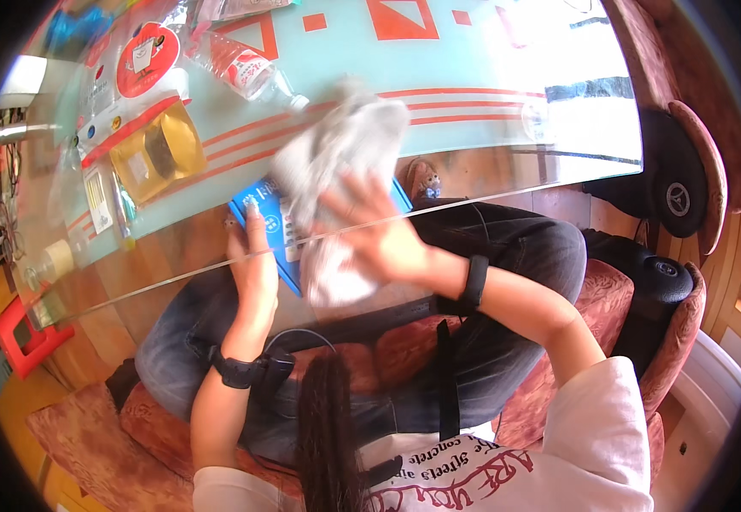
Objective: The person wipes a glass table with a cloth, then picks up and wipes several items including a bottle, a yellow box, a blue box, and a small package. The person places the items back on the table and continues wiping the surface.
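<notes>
A blue cardboard box with printing on its face is tilted at the glass table's near edge. My left hand grips its left side, thumb on the front face. Across the box lies a pale grey cloth, blurred by motion and covering much of the printed face. With fingers spread, my right hand holds the cloth against the box from above. The palm and the cloth's folds under it are hidden.
On the glass table lie a plastic bottle, a red-and-white plastic bag and a gold packet. A small animal figurine shows near the box. A red plastic handle is at the lower left.
</notes>
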A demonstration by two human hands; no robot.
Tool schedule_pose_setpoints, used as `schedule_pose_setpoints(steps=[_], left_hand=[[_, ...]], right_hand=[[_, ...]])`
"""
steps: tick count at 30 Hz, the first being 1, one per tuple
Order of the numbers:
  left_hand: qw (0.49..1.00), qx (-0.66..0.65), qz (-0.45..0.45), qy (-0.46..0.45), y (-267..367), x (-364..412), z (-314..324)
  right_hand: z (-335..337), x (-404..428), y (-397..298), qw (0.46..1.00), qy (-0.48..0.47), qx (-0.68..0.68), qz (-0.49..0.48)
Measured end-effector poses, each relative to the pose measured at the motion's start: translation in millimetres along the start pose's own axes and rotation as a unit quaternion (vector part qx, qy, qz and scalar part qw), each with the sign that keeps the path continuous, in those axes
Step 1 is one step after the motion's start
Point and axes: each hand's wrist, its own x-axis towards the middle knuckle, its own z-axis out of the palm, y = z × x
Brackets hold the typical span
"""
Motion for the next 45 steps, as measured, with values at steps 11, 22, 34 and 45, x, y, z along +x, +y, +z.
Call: schedule_pose_setpoints(steps=[11,22,34,45], left_hand=[[0.994,-0.080,-0.072,-0.008,16,12,8],[0.983,0.163,0.006,-0.085,46,25,-35],[0.812,0.391,0.252,-0.351,59,-23,2],[0.917,0.325,0.126,-0.194,56,8,-24]], right_hand=[[-26,4,19,0.997,0.039,-0.072,0.000],[-27,14,49,0.928,0.074,0.279,0.237],[-40,15,10,0.661,-0.124,0.689,0.271],[-31,13,25,0.825,-0.211,0.478,0.216]])
